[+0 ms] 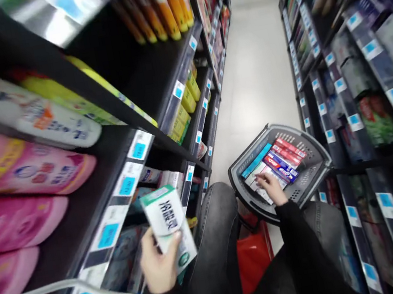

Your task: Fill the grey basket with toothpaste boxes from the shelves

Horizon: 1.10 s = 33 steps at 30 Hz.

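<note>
My left hand is wrapped round a white and green box with large dark Chinese characters, tilted beside the left shelf. Over the shopping basket on the right, my right hand has its fingers pinched together close to some white packages. Whether anything is between those fingertips is too small to tell. Inside the grey basket also lie a blue and red box, a red box and a light blue package.
Shelves line both sides of a narrow aisle. Pink bottles and a white bottle stand close on the left. A pale cable crosses the lower left. Something red lies between my knees. Packets fill the right shelves.
</note>
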{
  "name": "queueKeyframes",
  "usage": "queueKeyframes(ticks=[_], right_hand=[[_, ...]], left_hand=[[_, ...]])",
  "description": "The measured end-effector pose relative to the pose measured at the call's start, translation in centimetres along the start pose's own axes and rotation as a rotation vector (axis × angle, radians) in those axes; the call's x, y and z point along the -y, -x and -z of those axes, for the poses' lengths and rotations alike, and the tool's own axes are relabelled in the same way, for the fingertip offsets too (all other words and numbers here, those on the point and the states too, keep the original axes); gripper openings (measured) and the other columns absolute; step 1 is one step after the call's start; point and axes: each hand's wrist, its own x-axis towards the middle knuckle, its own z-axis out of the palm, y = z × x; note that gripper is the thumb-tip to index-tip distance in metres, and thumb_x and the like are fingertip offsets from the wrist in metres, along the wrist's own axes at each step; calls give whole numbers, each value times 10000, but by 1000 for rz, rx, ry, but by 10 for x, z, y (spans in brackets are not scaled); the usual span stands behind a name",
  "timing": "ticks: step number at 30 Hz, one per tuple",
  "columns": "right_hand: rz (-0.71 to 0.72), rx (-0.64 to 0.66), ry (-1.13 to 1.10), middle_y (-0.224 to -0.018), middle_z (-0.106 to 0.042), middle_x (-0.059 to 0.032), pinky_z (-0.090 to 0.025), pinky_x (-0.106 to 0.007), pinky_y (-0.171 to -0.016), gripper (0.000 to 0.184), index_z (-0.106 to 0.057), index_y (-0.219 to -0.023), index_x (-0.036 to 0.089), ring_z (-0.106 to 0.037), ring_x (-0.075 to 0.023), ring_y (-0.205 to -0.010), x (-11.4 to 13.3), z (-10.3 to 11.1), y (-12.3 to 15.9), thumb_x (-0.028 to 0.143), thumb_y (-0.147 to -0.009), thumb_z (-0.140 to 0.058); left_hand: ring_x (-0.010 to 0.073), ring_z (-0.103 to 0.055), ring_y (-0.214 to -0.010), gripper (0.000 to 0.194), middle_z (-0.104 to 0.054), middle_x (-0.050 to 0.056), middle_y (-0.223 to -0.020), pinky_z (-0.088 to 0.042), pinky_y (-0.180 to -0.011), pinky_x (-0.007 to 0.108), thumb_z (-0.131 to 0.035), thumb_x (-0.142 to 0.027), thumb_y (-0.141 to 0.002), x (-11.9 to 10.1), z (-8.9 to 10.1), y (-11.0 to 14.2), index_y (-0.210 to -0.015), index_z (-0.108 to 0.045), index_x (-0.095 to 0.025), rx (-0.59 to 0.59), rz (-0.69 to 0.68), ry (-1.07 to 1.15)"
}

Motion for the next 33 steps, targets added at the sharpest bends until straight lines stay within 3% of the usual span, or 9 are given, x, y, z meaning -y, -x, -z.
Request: queueKeyframes(ticks=[4,6,10,13,15,20,26,30,33], right_hand=[[231,212,-170,-952,-702,-74,-521,-353,-822,410,-639,-1052,196,-658,-206,-877,80,-2,123,531,-820,-592],[348,241,-188,-967,-687,-65,-522,-344,-805,393,-613,-1111,218,-652,-205,-879,109,-1,180,519,-866,-561],[547,34,-48,-1006,-630,-69,-510,-350,-787,351,-601,-1108,243,-612,-230,-925,141,5,262,510,-889,-541],[565,-165,47,-1014,-598,-68,-493,-380,-807,329,-580,-1112,257,-587,-246,-946,145,12,298,501,-900,-518],[543,-212,90,-1030,-587,-69,-480,-405,-845,333,-566,-1126,258,-579,-254,-969,144,16,314,499,-904,-508],[527,-234,130,-1144,-566,-95,-444,-450,-950,408,-526,-1206,245,-555,-270,-1078,140,16,338,519,-904,-501],[492,-127,-27,-1350,-545,-104,-419,-473,-1050,557,-382,-1395,257,-528,-284,-1236,124,9,339,500,-906,-496],[221,-60,-328,-1225,-644,-110,-488,-506,-992,628,-482,-1325,244,-613,-311,-1143,98,16,327,637,-835,-472],[-23,-97,-483,-1195,-666,-133,-518,-535,-942,729,-495,-1347,232,-621,-335,-1144,77,23,316,678,-770,-476]], left_hand=[[323,-627,-1074,756,-676,117,-1147,-481,-973,448,-739,-653,-574,-69,-5,45,-1115,-577,-150,313,-37,592],[339,-653,-1030,851,-699,142,-1101,-518,-908,452,-756,-715,-533,-95,-6,72,-1129,-576,-134,561,67,844],[350,-623,-1118,828,-716,155,-1052,-514,-932,446,-681,-764,-638,-125,-6,118,-1137,-638,-103,997,71,1134],[348,-593,-1176,870,-699,150,-1118,-487,-992,449,-643,-797,-648,-132,-6,143,-1188,-640,-115,1305,89,1201],[355,-599,-1167,915,-691,165,-1134,-482,-998,457,-611,-830,-641,-132,-6,155,-1200,-639,-106,1408,99,1202],[340,-633,-1100,905,-701,188,-1084,-490,-970,444,-525,-854,-688,-125,-5,173,-1147,-662,-86,1319,-8,1141],[299,-644,-1005,835,-710,162,-1016,-483,-936,415,-383,-848,-773,-113,-6,170,-983,-720,-114,946,-327,834],[266,-611,-988,554,-722,107,-967,-455,-951,391,-441,-634,-887,-97,-8,149,-894,-757,-180,729,-688,504],[219,-624,-999,317,-725,75,-1050,-457,-959,337,-503,-347,-914,-68,-8,113,-1045,-737,-178,630,-636,357]])
